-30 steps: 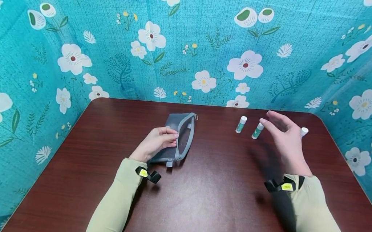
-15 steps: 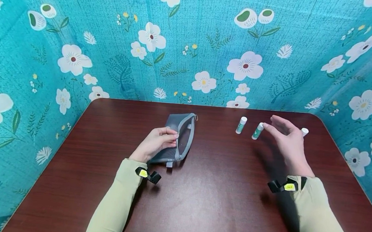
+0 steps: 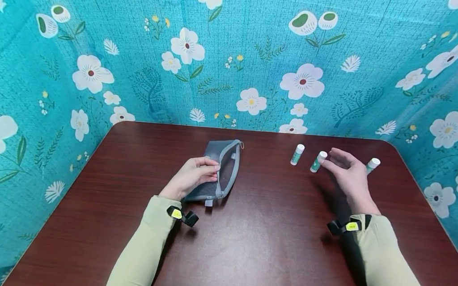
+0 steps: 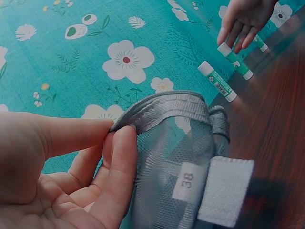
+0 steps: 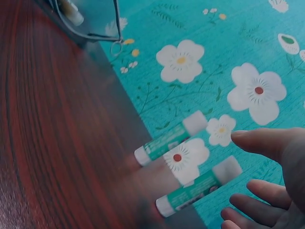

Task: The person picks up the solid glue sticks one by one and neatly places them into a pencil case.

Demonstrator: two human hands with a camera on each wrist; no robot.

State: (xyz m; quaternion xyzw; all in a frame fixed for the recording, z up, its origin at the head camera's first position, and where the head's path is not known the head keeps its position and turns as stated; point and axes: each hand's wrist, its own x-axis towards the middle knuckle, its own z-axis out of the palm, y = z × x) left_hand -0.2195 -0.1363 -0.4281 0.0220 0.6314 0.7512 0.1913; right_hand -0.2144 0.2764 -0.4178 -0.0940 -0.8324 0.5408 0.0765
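Observation:
My left hand pinches the zip edge of a grey mesh zipper pouch, thumb against fingertips. The pouch's mouth gapes toward the right, and a white tag hangs at its end. My right hand reaches over the far right, thumb and fingers spread apart. Its thumb overlaps the middle glue stick in the head view; the right wrist view shows a gap between them. That glue stick stands upright, white-capped with a green label. Another glue stick stands to its left. Behind my right hand is a third glue stick, partly hidden.
A dark reddish wooden table lies under everything. Along its back edge hangs a turquoise floral cloth, which also covers both sides. Inside the pouch, a pale cylinder shows in the right wrist view.
My right hand has shifted slightly right, then back left and a little nearer, uncovering more of the rightmost glue stick. My left hand and the pouch have stayed put.

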